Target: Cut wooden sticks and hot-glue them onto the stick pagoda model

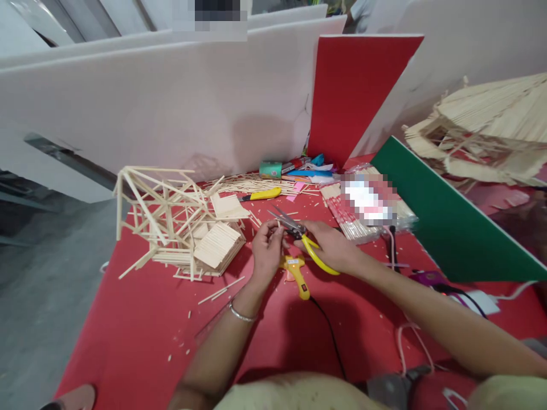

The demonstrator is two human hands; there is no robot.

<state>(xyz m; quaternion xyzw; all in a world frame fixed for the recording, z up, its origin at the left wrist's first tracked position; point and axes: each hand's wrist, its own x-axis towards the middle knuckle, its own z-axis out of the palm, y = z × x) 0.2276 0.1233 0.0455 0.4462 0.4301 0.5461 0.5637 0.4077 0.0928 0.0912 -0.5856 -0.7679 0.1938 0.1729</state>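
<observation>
Over the middle of the red table, my right hand (pixel 327 245) is closed round the yellow handles of long-nose pliers (pixel 317 259), their narrow jaws pointing up and to the left. Close beside the jaws, my left hand (pixel 268 247) pinches a short wooden stick (pixel 279 224), mostly hidden by the fingers. Whether the pliers touch the stick I cannot tell. Just below both hands lies a yellow glue gun (pixel 300 279) with a black cord. To the left stands a frame of glued wooden sticks (pixel 166 213) with a flat hexagonal stick panel (pixel 217 245) by it.
A yellow utility knife (pixel 265 194) and a pile of loose sticks (pixel 239 183) lie behind the hands. Bagged sticks (pixel 359 230) with a blurred phone sit to the right. Red (pixel 359 91) and green (pixel 453 228) boards stand beyond. A power strip (pixel 474 302) lies at right.
</observation>
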